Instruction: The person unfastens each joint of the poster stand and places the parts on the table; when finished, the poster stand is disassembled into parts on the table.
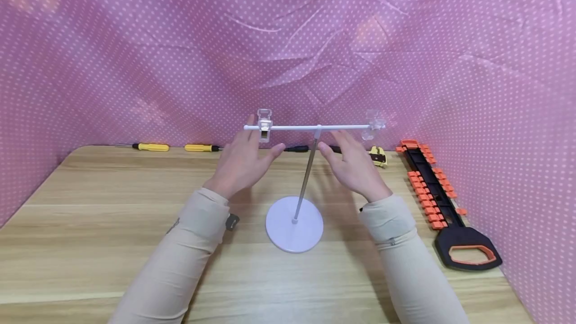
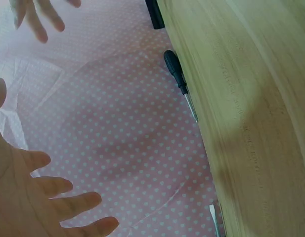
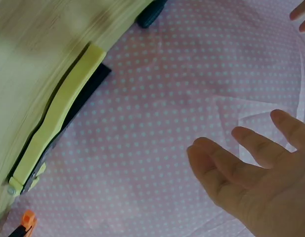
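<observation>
White clip stand (image 1: 309, 164) on the wooden table (image 1: 112, 244), its round base (image 1: 283, 236) between the two sleeves (image 1: 186, 254); left hand (image 1: 243, 164) and right hand (image 1: 356, 166) apart, fingers extended, either side of the pole (image 1: 302, 194) near the crossbar (image 1: 292, 128) with its clear clips (image 1: 265, 114); contact cannot be judged

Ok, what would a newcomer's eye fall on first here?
Probably the white stand near the middle of the table, its crossbar bearing clear clips near both ends, the left grip and right grip open on either side. Next, the black-and-orange rack by the right edge, then the dotted pink cloth behind.
</observation>
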Available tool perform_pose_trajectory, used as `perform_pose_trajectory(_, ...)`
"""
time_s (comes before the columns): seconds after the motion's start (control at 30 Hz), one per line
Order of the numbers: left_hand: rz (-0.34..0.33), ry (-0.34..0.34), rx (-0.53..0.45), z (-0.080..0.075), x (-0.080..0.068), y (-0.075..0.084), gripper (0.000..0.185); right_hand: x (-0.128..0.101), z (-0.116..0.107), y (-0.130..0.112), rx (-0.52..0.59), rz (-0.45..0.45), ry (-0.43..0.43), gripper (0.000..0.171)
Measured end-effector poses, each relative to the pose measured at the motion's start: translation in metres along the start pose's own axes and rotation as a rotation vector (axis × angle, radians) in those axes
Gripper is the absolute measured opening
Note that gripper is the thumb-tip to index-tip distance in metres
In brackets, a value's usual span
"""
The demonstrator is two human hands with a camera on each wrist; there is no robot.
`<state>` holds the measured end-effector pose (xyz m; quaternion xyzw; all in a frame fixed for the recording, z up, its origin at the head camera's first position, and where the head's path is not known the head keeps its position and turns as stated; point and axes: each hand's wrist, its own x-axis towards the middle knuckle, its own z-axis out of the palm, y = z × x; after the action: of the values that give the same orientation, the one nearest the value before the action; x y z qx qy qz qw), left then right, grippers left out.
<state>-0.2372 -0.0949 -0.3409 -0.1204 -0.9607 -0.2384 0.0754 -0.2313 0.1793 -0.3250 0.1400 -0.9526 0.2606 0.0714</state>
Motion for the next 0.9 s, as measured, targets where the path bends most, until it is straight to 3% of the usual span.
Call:
perform_pose_trajectory(0.17, 0.011, 0.03, -0.032, -0.002, -0.001, 0.0, 0.106, -0.001, 0.002, -0.003, 0.078, -0.089, 0.067, 0.064)
perform_pose_trajectory(0.4, -0.001, 0.012, -0.104, -0.001, -0.003, 0.006, 0.109, -0.006, 0.0, -0.014, 0.282, -0.153, 0.153, 0.051)
perform_pose_trajectory(0.6, 0.082, 0.03, -0.239, -0.001, -0.003, 0.013, 0.093, -0.005, -0.002, -0.02, 0.407, -0.182, 0.153, 0.048)
perform_pose_trajectory(0.77, 0.106, -0.082, -0.33, -0.002, -0.005, 0.02, 0.095, -0.007, -0.003, -0.023, 0.487, -0.188, 0.155, 0.047)
perform_pose_trajectory(0.9, 0.115, -0.241, -0.484, -0.005, -0.006, 0.024, 0.077, -0.01, -0.005, -0.025, 0.541, -0.152, 0.152, 0.045)
